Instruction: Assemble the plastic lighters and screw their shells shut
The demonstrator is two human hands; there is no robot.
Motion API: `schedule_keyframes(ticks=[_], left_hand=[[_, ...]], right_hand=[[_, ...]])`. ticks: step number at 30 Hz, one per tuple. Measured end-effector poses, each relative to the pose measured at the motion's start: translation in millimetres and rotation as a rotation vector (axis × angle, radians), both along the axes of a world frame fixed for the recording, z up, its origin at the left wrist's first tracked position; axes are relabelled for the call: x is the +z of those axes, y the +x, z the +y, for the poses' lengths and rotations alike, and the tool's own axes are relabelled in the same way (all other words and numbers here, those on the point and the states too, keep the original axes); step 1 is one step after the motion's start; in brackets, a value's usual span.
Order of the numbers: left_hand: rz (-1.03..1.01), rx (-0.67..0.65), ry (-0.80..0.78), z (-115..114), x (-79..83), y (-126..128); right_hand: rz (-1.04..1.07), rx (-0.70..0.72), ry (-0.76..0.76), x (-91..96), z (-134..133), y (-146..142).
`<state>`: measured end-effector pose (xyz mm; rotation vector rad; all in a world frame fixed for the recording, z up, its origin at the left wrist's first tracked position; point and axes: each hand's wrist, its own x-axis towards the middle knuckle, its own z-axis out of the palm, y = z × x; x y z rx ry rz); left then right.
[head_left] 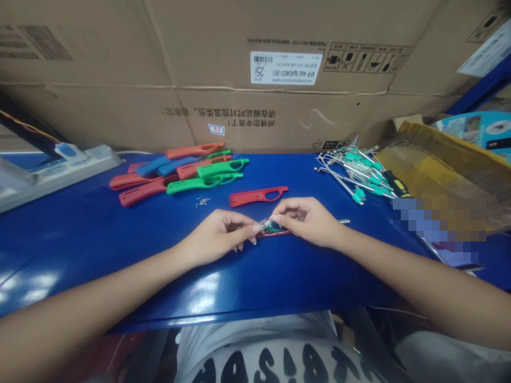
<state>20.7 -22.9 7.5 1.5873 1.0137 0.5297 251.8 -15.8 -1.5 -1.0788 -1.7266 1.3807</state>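
My left hand (223,234) and my right hand (307,219) meet at the middle of the blue table (120,250), both pinched on a small clear part (265,224) with a metal tube (344,221) sticking out to the right. Under the fingers lies a red plastic shell (275,233), mostly hidden. A second red shell half (258,196) lies just beyond the hands.
A heap of red, blue and green handle shells (179,173) sits at back left, with tiny screws (203,201) near it. Metal-tube parts with green ends (353,170) and a screwdriver (396,183) lie at back right. A power strip (59,165) is at far left; cardboard boxes (239,69) behind.
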Motion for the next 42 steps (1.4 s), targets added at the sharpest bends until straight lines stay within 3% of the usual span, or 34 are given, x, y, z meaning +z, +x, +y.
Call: schedule_keyframes(ticks=[8,12,17,22,29,42], left_hand=[[0.038,0.03,0.021,0,5.8,-4],[0.193,0.045,0.27,-1,14.2,-10],[0.344,-0.125,0.511,3,18.0,-18],[0.361,-0.211,0.515,8,14.9,-22],[0.372,-0.201,0.47,12,15.4,-24],[0.394,-0.212,0.708,6,13.7,-24]], right_hand=[[0.01,0.023,-0.032,2.1,2,2],[0.01,-0.038,-0.037,2.7,3,3],[0.001,-0.052,-0.043,2.0,5,5],[0.001,-0.044,-0.039,1.3,5,5],[0.0,-0.034,-0.038,0.8,5,6],[-0.023,-0.022,0.041,-0.2,2,5]])
